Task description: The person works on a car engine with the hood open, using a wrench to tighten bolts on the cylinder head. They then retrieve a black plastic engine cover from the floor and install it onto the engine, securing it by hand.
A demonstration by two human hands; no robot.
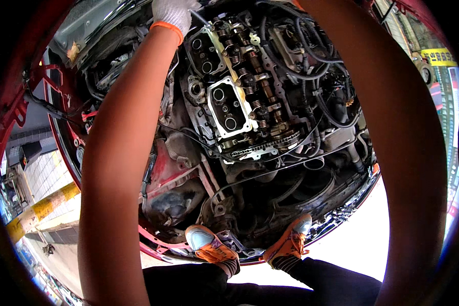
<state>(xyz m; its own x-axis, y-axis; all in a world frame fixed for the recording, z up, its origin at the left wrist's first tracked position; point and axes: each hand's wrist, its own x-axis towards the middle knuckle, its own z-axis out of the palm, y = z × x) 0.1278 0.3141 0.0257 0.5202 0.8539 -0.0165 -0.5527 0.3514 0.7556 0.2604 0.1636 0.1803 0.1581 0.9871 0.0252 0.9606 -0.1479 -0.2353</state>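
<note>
My left hand point(171, 14), in a white knit glove with an orange cuff, is at the far end of the opened engine point(246, 81). The top of the picture cuts off its fingers. A short dark rod or hose point(201, 19) runs out beside the glove toward the engine; whether I hold it cannot be made out. My right arm point(387, 102) reaches up past the engine's right side, and its hand lies beyond the upper edge. Valve springs, a shaft point(268, 84) and a timing chain point(268, 145) are exposed, next to a pale-framed opening point(230, 108).
Black hoses and wiring point(313, 71) crowd the engine's right. A thin cable point(270, 171) crosses its near side. My orange shoes point(209, 242) are on the red car's front edge point(158, 245). A yellow-and-white pole point(43, 209) stands at left.
</note>
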